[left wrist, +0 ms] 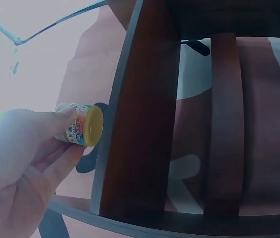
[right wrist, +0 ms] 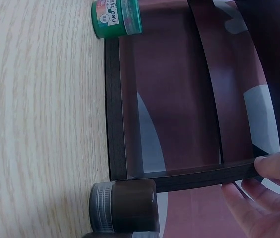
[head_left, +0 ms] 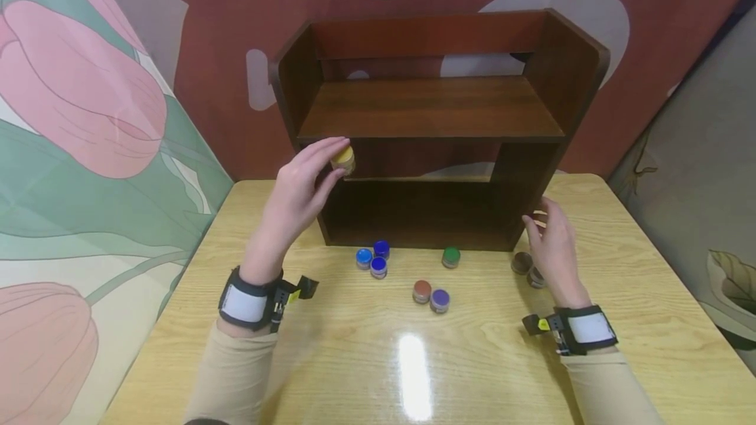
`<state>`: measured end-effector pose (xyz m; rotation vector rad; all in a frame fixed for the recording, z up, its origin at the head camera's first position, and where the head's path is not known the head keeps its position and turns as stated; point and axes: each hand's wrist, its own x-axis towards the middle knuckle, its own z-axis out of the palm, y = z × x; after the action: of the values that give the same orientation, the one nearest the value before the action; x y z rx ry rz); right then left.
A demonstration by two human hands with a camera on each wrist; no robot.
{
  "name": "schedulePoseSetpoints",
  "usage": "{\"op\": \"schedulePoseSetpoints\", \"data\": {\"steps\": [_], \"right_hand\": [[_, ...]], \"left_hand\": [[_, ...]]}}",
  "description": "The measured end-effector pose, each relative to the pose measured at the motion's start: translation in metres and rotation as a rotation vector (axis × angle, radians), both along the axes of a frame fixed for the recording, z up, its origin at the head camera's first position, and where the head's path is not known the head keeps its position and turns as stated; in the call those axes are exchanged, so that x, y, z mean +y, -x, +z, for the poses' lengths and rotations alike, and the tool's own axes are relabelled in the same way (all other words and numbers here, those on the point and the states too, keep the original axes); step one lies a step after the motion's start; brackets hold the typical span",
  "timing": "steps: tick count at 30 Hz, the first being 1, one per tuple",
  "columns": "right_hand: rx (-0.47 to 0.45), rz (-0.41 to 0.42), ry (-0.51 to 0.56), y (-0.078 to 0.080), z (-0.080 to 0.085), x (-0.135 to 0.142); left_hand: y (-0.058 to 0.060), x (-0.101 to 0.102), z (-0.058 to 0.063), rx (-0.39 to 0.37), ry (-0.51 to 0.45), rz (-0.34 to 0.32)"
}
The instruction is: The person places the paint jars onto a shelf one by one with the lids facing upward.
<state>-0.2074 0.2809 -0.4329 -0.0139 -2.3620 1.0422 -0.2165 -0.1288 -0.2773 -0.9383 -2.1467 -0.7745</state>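
Observation:
My left hand (head_left: 295,185) pinches a small paint jar with a yellow lid (head_left: 344,161) between thumb and fingers. It is raised in front of the left side of a dark brown wooden shelf (head_left: 431,107). In the left wrist view, the jar's printed label (left wrist: 74,126) shows, and the lid points toward the side panel (left wrist: 140,114). At the shelf's lower right, my right hand (head_left: 555,244) grips the side panel's edge, thumb on the front and fingers on the outer side. Both levels of the shelf hold nothing.
On the wooden table (head_left: 331,353) before the shelf stand three blue jars (head_left: 378,267), a green jar (head_left: 451,257), a reddish-brown jar (head_left: 422,291) and a purple jar (head_left: 440,301). A dark brown jar (head_left: 522,263) and another jar (head_left: 536,277) are beside my right hand. Patterned fabric (head_left: 218,117) hangs behind.

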Motion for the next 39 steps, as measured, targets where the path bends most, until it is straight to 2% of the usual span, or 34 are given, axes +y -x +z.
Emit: {"op": "schedulePoseSetpoints", "data": {"steps": [10, 18, 39], "right_hand": [[0.01, -0.005, -0.006, 0.0, -0.001, 0.001], [0.008, -0.008, -0.004, 0.0, -0.001, 0.0], [0.012, -0.008, -0.003, 0.002, -0.001, 0.001]], "left_hand": [[0.013, 0.002, 0.019, 0.013, -0.015, 0.03], [0.03, 0.003, 0.034, -0.014, 0.026, 0.088], [0.055, 0.008, 0.045, -0.071, 0.089, 0.176]]}}
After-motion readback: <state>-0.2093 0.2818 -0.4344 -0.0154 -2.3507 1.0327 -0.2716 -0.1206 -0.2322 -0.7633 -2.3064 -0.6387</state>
